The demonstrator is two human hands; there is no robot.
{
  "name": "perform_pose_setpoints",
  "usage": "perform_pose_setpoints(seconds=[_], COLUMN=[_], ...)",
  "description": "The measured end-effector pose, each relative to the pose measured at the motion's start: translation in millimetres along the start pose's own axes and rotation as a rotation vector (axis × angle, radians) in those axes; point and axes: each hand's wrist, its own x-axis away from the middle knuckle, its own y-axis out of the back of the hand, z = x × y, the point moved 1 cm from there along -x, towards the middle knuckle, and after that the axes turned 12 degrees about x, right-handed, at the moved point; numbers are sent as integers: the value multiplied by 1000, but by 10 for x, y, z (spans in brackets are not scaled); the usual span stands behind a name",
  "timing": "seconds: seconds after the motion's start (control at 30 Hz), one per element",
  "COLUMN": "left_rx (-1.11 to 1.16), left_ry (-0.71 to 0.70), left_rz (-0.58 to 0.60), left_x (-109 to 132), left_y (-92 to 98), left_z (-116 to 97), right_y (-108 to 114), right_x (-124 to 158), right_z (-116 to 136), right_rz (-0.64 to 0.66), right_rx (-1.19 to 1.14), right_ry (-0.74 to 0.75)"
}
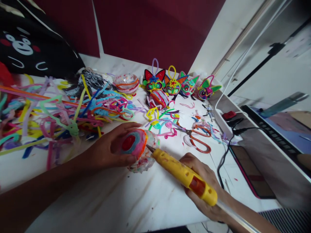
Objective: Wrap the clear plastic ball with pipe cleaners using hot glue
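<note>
My left hand (103, 149) is wrapped around a see-through ball (139, 149), with my thumb in front and my fingers at the back. The ball is in the middle, low over the white table (104, 197). Its side has rings of red, blue, pink and orange fuzzy stuff. My right hand (206, 172) is closed around a yellow glue gun (178, 166), and a clear stick (234, 212) pokes out of its back end. My two hands are apart. The gun's dark tip (150, 148) is right by the orange ring (I can't tell if it touches). Past the gun are scissors (190, 133) with orange handles, and a phone (252, 171) lies over to the right. A big messy heap of fuzzy sticks (73, 113) is on the left, by a black bag (24, 48). Behind the ball sit four bright little heads (154, 84) with pointy ears, and a stripy ball (157, 98) is in front of them.
</note>
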Motion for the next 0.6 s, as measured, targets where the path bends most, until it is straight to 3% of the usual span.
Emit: perform_pose_setpoints(seconds=[0.23,0.6], left_rx=[46,32], left_ry=[16,41], left_rz=[19,-4], left_x=[14,-6], left_y=[-17,6], left_z=[5,24], right_y=[26,-111], right_x=[27,89], right_z=[-30,-61], right_rz=[19,-49], right_rx=[30,-32], right_ry=[-62,-4])
